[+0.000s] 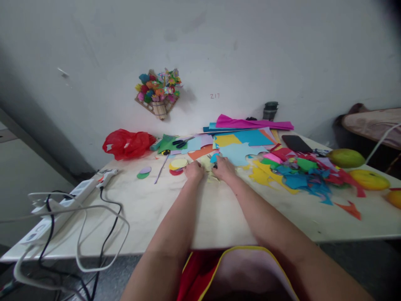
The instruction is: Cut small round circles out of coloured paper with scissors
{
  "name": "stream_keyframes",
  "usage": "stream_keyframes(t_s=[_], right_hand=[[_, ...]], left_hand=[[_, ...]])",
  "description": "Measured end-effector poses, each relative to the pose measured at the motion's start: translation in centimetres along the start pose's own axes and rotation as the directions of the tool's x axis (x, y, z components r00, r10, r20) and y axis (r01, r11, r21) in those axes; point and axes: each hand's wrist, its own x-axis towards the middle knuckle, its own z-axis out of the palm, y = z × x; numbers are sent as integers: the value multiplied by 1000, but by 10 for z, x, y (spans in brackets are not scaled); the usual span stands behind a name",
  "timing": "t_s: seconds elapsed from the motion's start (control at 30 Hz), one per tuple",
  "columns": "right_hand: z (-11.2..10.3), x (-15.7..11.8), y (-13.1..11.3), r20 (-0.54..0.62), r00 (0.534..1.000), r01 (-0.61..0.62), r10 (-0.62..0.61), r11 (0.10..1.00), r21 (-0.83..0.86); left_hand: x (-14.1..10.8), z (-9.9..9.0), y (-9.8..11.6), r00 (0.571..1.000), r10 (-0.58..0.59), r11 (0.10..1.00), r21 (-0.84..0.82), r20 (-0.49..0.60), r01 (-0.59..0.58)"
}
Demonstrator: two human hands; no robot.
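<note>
Pale yellow paper [206,162] lies between my two hands at the middle of the table. My left hand [193,171] is closed at its left edge, fingers bent down onto it. Curled on the other side, my right hand [224,169] has a small dark handle at its fingers, which looks like part of a pair of scissors [215,166]; most of it is hidden. A small blue paper piece [214,158] shows just beyond those fingers. Left of my left hand are a pale yellow paper circle [178,163] and a red one [176,172], overlapping.
Green and lilac circles [143,173] lie farther left, near a power strip [59,213] with loose cables. Black-handled scissors [182,143] and a red plastic bag [127,144] are behind. To the right are coloured scraps [296,179], a phone [296,144] and mangoes [346,158].
</note>
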Motion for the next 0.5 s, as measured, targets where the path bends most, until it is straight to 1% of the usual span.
stream_keyframes(t_s=[0.17, 0.23, 0.3, 0.33, 0.37, 0.4, 0.43, 0.47, 0.5], right_hand=[[-1, -1, -1, -7, 998, -61, 61, 998, 18], [-2, -2, -2, -7, 997, -73, 74, 997, 25], [-1, -2, -2, -11, 997, -75, 76, 996, 44], [0, -1, -1, -15, 997, -79, 80, 995, 62], [2, 0, 1, -22, 996, -90, 92, 992, 87], [4, 2, 3, -32, 994, -103, 108, 987, 120], [7, 4, 6, -51, 989, -126, 136, 978, 165], [11, 8, 11, -80, 983, -146, 167, 965, 220], [15, 11, 16, -114, 976, -150, 188, 948, 282]], left_hand=[[-1, -5, -2, 999, -32, 996, -90, -39, 29], [0, -8, -2, 990, -73, 980, -191, -118, 50], [1, -10, -1, 970, -111, 926, -378, -214, 22], [2, -9, 0, 964, -121, 870, -494, -235, -11], [3, -8, 0, 970, -128, 785, -619, -207, -29], [4, -6, 1, 979, -135, 676, -737, -154, -23], [4, -4, 0, 991, -108, 571, -821, -76, -1], [5, -2, 0, 997, -69, 489, -872, -23, 14], [5, 0, -2, 999, -50, 437, -899, 8, 29]])
